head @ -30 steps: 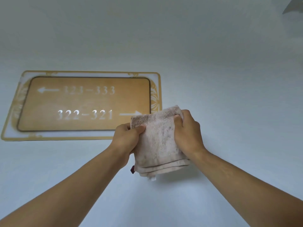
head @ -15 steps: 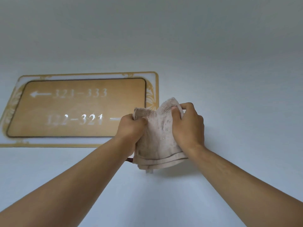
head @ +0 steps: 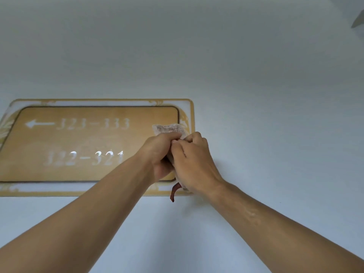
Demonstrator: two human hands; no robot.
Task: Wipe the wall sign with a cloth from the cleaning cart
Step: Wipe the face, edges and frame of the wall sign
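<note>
Change: both hands are bunching the cloth (head: 169, 129) smaller than before.
Left hand (head: 160, 154): gripping the cloth.
Right hand (head: 194, 162): gripping it too.
Sign (head: 78, 142): lying behind both grips, stretching leftward.
</note>
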